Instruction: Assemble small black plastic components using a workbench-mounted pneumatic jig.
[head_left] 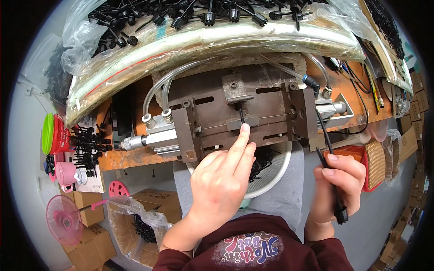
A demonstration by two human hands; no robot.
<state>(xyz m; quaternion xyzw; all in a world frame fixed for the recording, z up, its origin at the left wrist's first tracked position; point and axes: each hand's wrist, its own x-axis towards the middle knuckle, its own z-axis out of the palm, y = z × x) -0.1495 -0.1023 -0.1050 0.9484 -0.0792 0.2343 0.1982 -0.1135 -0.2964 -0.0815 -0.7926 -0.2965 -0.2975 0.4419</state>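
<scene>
My left hand (221, 183) reaches over the brown metal fixture (203, 115). Its index and middle fingers are stretched out, and the index fingertip touches the near end of a thin black rod (242, 115) lying in the small middle block. The rod's far end meets a metal bracket (235, 88). Off to the right, my right hand (341, 187) is closed round black plastic rods (326, 135); at least two seem to be in it. A notched round head (341, 215) sticks out below the fingers.
Pneumatic cylinders (162, 137) with clear hoses flank the fixture. Behind it, many black notched rods (209, 18) lie on a plastic-covered ledge (217, 38). A white basket (271, 185) with black parts sits in my lap. A pink fan (64, 220) and cartons stand at left.
</scene>
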